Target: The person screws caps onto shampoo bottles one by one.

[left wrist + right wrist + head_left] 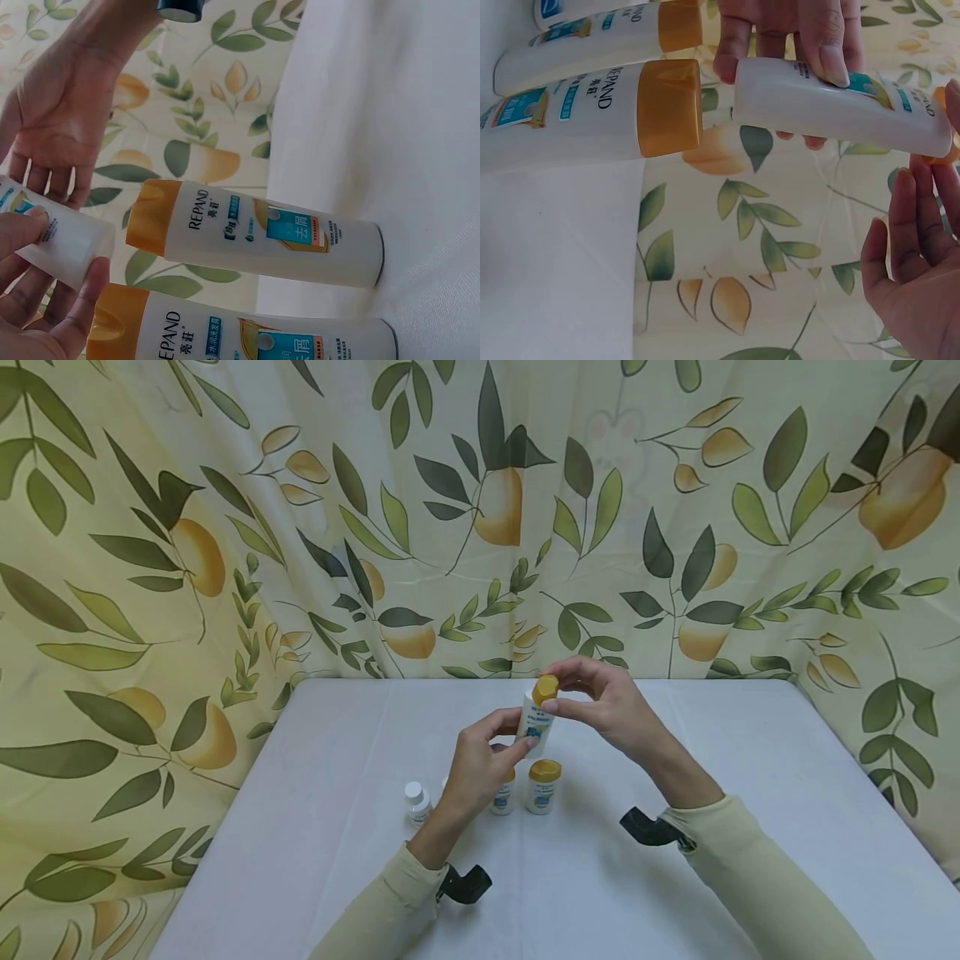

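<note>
A white shampoo bottle (534, 724) with a gold cap (546, 688) is held up, tilted, above the table by both hands. My left hand (478, 764) grips its body, the thumb lying across the label. At the top, my right hand (617, 714) pinches the gold cap between thumb and fingers. The right wrist view shows the held bottle (840, 105) lying across the picture, its cap partly hidden by the right fingers. Two like bottles stand below the hands, one shampoo bottle (542, 795) in full sight and another shampoo bottle (502, 800) partly behind the left hand.
A small bottle with a white cap (416, 803) stands left of the left wrist; something white beside it is mostly hidden by that hand. A white cloth covers the table (330, 760). Behind hangs a leaf-and-fruit patterned curtain (465, 577).
</note>
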The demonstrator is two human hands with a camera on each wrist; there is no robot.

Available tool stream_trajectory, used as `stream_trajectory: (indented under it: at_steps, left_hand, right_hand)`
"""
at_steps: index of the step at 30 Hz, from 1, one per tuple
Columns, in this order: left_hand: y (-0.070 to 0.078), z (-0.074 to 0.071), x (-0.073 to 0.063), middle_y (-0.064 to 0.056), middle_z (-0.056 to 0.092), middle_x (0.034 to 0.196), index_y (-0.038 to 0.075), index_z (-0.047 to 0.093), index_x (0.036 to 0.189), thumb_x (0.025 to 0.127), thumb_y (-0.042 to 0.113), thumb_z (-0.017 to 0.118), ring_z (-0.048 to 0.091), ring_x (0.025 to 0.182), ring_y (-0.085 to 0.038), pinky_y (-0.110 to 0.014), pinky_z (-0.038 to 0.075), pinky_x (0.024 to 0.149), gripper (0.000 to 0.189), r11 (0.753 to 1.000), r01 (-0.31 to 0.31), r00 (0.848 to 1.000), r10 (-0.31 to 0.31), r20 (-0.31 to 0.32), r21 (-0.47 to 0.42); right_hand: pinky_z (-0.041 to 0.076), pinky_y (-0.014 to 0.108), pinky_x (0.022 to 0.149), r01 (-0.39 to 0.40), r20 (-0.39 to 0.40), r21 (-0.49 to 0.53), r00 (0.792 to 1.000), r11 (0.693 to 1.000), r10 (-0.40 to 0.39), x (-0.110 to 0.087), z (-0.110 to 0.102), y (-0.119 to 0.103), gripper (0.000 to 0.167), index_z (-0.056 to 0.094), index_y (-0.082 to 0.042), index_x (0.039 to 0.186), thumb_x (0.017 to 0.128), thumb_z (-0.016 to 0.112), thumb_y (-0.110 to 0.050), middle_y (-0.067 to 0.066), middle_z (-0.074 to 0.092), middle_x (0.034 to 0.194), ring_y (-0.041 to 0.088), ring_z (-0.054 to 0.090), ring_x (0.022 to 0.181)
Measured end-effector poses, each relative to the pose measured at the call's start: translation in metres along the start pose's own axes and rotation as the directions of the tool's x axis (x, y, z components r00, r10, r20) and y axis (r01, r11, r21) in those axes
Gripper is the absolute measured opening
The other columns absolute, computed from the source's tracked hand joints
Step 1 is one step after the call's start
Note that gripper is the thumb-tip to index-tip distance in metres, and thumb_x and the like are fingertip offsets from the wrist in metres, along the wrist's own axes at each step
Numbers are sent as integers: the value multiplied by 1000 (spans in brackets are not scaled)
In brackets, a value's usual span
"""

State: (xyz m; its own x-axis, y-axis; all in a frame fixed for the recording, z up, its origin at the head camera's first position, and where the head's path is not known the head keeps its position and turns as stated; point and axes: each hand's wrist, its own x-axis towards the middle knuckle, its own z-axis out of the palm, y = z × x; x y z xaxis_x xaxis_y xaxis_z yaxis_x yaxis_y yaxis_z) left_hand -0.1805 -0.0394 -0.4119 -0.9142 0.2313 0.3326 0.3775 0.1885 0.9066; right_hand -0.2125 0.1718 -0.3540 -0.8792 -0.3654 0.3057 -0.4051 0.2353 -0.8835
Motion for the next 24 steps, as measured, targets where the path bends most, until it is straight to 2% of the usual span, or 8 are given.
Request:
stream_trajectory:
  at_steps: [8,16,24]
  left_hand:
    - [-1,1,0,-2,70,124,9,66,129,93,12,75,66,110,-16,-23,60,84,38,1000,-14,1000,14,-8,16]
    - [0,-3,1,1,67,126,14,63,131,93,13,75,64,114,-15,-24,59,87,40,999,35,998,-34,45,-7]
    - [2,-5,1,0,67,125,15,64,131,92,13,76,65,113,-15,-24,59,89,41,998,52,995,-49,92,-37]
  right_hand:
    - [47,47,102,-8,-10,-23,1000,1000,8,1,0,0,34,64,-6,122,91,77,-12,5,65,118,25,59,114]
    - [40,57,112,42,86,-31,995,999,-39,1,-9,-6,34,65,-6,127,94,73,-8,6,65,126,25,59,122]
    - [37,61,114,71,128,-40,990,997,-65,0,-17,-5,32,66,-2,127,95,70,-6,6,66,125,17,58,124]
